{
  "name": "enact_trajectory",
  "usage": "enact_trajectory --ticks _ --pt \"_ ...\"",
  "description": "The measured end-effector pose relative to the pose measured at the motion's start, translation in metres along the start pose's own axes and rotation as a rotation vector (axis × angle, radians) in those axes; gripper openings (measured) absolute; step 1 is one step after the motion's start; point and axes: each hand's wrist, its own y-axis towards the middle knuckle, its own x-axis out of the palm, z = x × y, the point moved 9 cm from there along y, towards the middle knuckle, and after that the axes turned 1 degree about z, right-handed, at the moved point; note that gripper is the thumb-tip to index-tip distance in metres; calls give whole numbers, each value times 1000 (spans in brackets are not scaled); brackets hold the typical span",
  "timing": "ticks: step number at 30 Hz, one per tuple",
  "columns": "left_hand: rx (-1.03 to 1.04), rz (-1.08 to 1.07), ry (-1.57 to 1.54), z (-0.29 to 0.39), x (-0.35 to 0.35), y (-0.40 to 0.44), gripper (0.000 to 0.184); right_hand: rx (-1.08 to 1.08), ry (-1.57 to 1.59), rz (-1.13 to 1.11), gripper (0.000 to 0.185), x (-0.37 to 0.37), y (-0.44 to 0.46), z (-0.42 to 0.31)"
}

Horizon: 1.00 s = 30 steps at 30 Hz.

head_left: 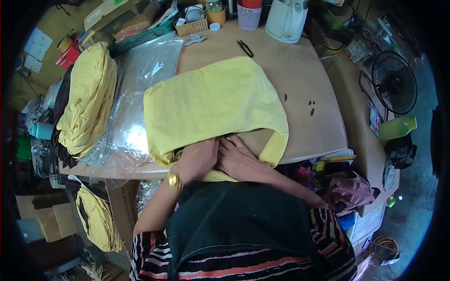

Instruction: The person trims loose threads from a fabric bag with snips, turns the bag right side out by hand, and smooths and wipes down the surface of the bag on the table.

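Note:
A yellow cloth piece (211, 100), shaped like a bag with a strap-like strip (274, 149) at its right, lies spread on the table in front of me. My left hand (199, 158), with a gold bracelet at the wrist, reaches under the cloth's near edge, and its fingers are hidden there. Right beside it, my right hand (236, 157) lies with its fingers stretched out, their tips at the cloth's edge. A dark gap shows between cloth and hands.
Folded yellow cloths (89, 103) are heaped at the left beside clear plastic sheets (145, 70). Small black snips (244, 48) lie beyond the cloth. A white kettle (287, 21) and a lilac basket (250, 16) stand at the back; a black fan (393, 82) is at the right.

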Motion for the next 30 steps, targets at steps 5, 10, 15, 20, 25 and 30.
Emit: enact_trajectory --ticks 5,10,15,20,25,30 --pt "-131 -90 155 -60 53 36 40 -207 46 171 49 -5 -1 -17" --pt "-80 -171 -1 -13 19 1 39 122 32 592 53 -99 -67 25" --pt "-82 -132 -171 1 7 -22 34 548 -98 828 46 -109 -108 104" --pt "242 -159 1114 -31 59 -24 29 473 302 882 41 -108 -94 109" --pt "-16 75 336 -22 12 -4 24 413 79 765 29 -127 -84 83" --pt "-246 -248 -639 27 -19 5 40 442 120 757 16 -129 -84 84"
